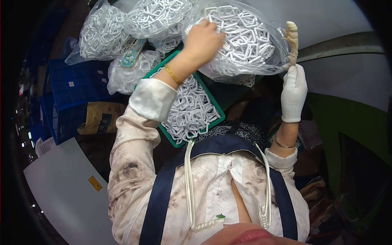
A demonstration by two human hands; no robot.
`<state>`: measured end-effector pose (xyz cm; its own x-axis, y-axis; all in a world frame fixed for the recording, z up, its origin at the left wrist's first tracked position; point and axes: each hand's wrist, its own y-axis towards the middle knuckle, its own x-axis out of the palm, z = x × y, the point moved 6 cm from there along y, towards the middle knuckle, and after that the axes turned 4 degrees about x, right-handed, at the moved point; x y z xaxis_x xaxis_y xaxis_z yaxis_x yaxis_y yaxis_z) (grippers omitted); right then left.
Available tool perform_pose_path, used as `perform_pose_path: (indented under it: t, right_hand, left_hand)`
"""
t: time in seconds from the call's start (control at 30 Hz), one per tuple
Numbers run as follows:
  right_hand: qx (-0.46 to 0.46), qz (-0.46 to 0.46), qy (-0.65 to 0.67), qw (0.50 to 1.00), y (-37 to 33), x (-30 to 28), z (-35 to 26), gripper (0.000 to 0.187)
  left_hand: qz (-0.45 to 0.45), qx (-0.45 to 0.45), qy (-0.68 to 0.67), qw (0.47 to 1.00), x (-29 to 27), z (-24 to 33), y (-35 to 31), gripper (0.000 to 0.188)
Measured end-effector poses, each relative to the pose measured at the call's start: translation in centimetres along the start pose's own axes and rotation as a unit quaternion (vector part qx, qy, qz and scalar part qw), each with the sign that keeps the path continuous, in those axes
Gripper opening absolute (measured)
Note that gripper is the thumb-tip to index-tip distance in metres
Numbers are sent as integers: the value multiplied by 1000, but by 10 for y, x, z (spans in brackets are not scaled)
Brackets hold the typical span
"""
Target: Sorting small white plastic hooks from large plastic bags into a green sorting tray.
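Observation:
My bare left hand [205, 42] reaches over a clear plastic bag [281, 49] full of white plastic chain links [247, 34]. Its fingers curl down at the links near the bag's left side; their tips are hidden, so what they hold cannot be made out. In a white knit glove, my right hand [294, 94] is raised beside the bag's right edge. Its fingertips are closed on the lower end of a cream, knobbly glove-like piece [291, 43], which stands up above them. Below my left forearm, a green tray [223, 116] holds many more white links.
More clear bags of white links [104, 32] stand at the far left, with a patterned phone-like object [132, 53] on one. Blue crates [75, 83] and a brown paper bag [100, 116] are at left. A pale panel [69, 188] lies nearer.

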<state>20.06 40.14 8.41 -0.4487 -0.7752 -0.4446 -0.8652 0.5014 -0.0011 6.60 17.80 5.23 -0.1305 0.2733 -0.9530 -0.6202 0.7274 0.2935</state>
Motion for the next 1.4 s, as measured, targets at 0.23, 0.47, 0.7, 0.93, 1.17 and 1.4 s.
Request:
perform_pose_path:
  t: [0.23, 0.47, 0.7, 0.93, 1.17, 1.4]
  right_hand:
    - [-25, 12, -40, 999, -1, -4, 6, 26]
    - [-82, -26, -169, 982, 5, -4, -16, 24]
    - [-85, -201, -491, 844, 32, 53, -47, 26]
    - [-103, -141, -529, 831, 84, 88, -49, 31]
    - [-183, -197, -512, 816, 30, 104, -70, 23]
    - [-156, -229, -542, 794, 28, 74, -57, 26]
  left_hand:
    - [-160, 8, 9, 987, -22, 6, -9, 17]
    - [-25, 11, 53, 998, -58, 20, -41, 18]
    - [14, -5, -45, 999, -52, 41, -65, 17]
    - [20, -12, -71, 997, -41, 47, -62, 20]
    - [6, -24, -70, 997, -42, 49, -73, 12]
    - [27, -33, -101, 994, -63, 49, -81, 9]
